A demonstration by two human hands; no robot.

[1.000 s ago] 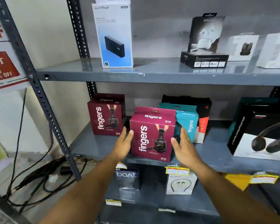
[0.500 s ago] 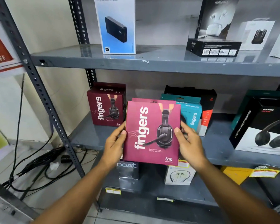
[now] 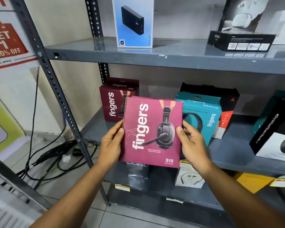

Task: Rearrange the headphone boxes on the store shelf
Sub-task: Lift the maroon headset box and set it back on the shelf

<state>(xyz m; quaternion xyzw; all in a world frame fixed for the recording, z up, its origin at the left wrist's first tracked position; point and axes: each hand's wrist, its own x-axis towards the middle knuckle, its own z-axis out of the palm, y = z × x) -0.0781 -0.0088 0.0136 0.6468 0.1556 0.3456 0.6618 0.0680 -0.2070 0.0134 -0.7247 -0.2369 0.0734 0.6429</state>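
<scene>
Magenta box (image 3: 152, 132), "fingers S10", headset print on front: lifted clear of the shelf (image 3: 234, 150), front face toward camera, slightly tilted, gripped at both side edges. Second maroon box (image 3: 113, 102) upright at the shelf's left end, partly behind the magenta one. Teal box (image 3: 202, 116) upright just right of it, black box (image 3: 227, 99) behind that

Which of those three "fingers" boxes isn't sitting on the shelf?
The brighter pink box, held up in both hands. The dark maroon box and teal box stand on the shelf behind it.
</scene>
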